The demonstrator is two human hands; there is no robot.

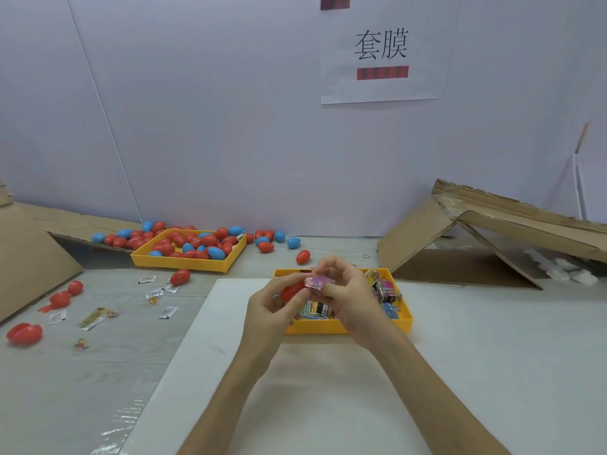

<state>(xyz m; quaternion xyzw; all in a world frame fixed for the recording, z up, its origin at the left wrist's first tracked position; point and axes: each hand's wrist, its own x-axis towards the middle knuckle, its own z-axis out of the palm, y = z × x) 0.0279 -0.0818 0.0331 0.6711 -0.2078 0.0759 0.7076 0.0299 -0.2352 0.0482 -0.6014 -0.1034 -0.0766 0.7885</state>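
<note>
Left hand (274,303): fingers curl round a red egg capsule (291,290), which it holds just above the left part of the packet tray (315,327).
Right hand (348,290): thumb and fingertips pinch a pink packet (319,283) above the middle of the packet tray.
Capsule and packet: the packet's left edge touches the capsule's right end; whether the capsule is open there cannot be told.
Packet tray: yellow and shallow, resting on the far edge of a white sheet (328,389); both wrists cross its near rim.
Tray contents: small printed packets (386,290) in many colours, heaped against its right side and under the hands.
Egg tray (184,262): a second yellow tray, beyond the packet tray and to its left, filled with red and blue eggs (200,246).
Loose eggs: red and blue ones lie around the egg tray; one red egg (303,256) sits just behind the packet tray, another (180,276) lies to its left.
Opened red shells (24,333): far left of the packet tray, on the grey tabletop.
Paper slips (154,293): scattered left of the packet tray, between it and the opened shells.
Cardboard box (476,244): collapsed, behind and to the right of the packet tray.
Cardboard flap (29,251): far left, beyond the egg tray.
Wall sign (381,47): a white sheet with two large black characters, high above the packet tray.
</note>
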